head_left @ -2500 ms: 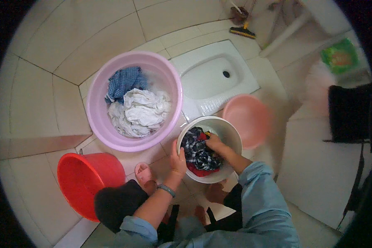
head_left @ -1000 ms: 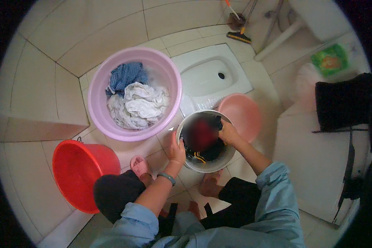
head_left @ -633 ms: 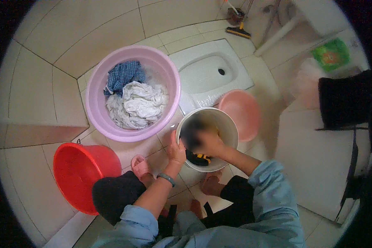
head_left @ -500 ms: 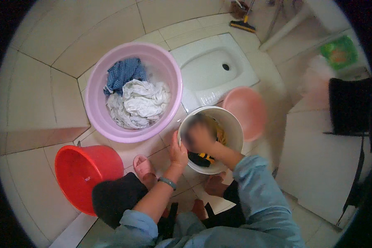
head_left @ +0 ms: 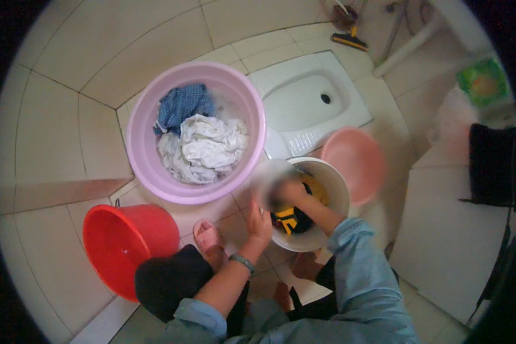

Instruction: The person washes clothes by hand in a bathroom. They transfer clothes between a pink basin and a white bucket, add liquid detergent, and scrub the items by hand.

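A white bucket (head_left: 341, 198) stands on the floor in front of me, with black and yellow cloth (head_left: 295, 221) inside it. My left hand (head_left: 260, 222) grips the near left side of its rim, the fingertips partly lost in blur. Down inside the bucket, my right hand (head_left: 291, 194) is at the cloth's left part. A blurred patch covers its fingers, so their hold is hidden; something dark shows beside them.
A large lilac basin (head_left: 139, 155) at the left holds white and blue checked cloth. Nearer me, a red bucket (head_left: 160, 226) leans tilted. A pink basin (head_left: 361, 166) sits right of the white bucket; a squat toilet (head_left: 298, 94) lies behind. A white cabinet (head_left: 441, 241) stands at right.
The whole view has shifted, so everything appears slightly farther right and lower. My right hand stays inside the bucket, and more of the yellow on the cloth shows. My left hand remains at the rim.
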### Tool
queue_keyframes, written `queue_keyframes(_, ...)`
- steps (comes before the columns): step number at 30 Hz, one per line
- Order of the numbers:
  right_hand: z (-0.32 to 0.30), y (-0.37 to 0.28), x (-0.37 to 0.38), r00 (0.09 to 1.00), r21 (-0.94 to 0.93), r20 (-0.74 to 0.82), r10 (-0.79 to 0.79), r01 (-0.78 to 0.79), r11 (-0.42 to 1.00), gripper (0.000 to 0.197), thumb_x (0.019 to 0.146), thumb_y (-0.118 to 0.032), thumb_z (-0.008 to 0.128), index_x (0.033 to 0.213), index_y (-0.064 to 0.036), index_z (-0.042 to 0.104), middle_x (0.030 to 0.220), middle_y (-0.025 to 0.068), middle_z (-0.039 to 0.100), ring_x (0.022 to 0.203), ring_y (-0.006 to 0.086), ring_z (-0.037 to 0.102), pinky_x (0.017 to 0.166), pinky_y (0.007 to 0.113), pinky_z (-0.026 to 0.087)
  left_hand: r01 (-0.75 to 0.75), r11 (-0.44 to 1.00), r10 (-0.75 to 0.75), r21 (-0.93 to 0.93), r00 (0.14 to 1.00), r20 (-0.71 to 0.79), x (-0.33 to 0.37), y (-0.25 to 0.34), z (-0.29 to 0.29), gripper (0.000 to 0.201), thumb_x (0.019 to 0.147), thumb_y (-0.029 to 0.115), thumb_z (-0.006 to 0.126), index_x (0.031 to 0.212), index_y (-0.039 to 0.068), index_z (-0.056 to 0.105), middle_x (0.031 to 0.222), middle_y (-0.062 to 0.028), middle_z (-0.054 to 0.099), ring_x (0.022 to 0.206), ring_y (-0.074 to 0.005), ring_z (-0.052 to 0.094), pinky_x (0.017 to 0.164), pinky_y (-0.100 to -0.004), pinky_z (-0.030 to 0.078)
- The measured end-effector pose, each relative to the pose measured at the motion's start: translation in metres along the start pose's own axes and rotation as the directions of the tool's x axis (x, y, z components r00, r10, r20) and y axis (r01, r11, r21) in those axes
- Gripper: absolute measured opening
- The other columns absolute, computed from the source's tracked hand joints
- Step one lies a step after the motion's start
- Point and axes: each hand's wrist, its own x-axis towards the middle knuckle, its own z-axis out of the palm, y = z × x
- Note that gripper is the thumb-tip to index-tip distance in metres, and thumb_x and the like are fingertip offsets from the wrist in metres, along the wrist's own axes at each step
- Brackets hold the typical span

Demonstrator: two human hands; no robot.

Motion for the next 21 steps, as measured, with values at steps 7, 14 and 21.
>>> queue_keyframes(7,-0.129,-0.023,-0.127,0.994,0.187,0.086,0.063,-0.078,0.979,0.058,0.07,-0.034,0.067,0.117,-0.0058,0.047,0.102,0.0226,0.059,0.091,0.0353,0.06,0.08,0.041,0.048,0.054,0.999,-0.054,-0.002,0.998,0.021,0.003,0.015,-0.003,0.046,0.09,0.015,0.042,0.133,0.002,0.033,0.125,-0.0204,0.047,0.115,-0.0353,0.046,0.097,-0.0385,0.035)
queue_keyframes(14,-0.092,-0.037,-0.131,0.984,-0.54,0.164,0.073,0.028,0.841,0.093,0.063,-0.034,0.076,0.139,-0.0212,0.024,0.139,0.0182,0.029,0.12,0.0402,0.038,0.089,0.053,0.038,0.028,0.999,-0.028,0.045,0.999,0.014,0.004,0.006,0.005,0.045,0.087,0.012,0.044,0.131,0.003,0.035,0.119,-0.0212,0.052,0.109,-0.0346,0.051,0.094,-0.0389,0.037)
queue_keyframes(21,0.0,-0.031,-0.036,0.983,-0.501,0.098,0.156,-0.087,0.861,0.038,0.078,-0.027,0.06,0.112,-0.0109,0.057,0.137,0.0157,0.035,0.115,0.037,0.047,0.088,0.05,0.042,0.027,0.999,-0.028,0.045,0.999,0.019,0.0,0.001,-0.001,0.045,0.087,0.011,0.046,0.129,0.0,0.036,0.122,-0.023,0.048,0.11,-0.0375,0.048,0.095,-0.0405,0.036)
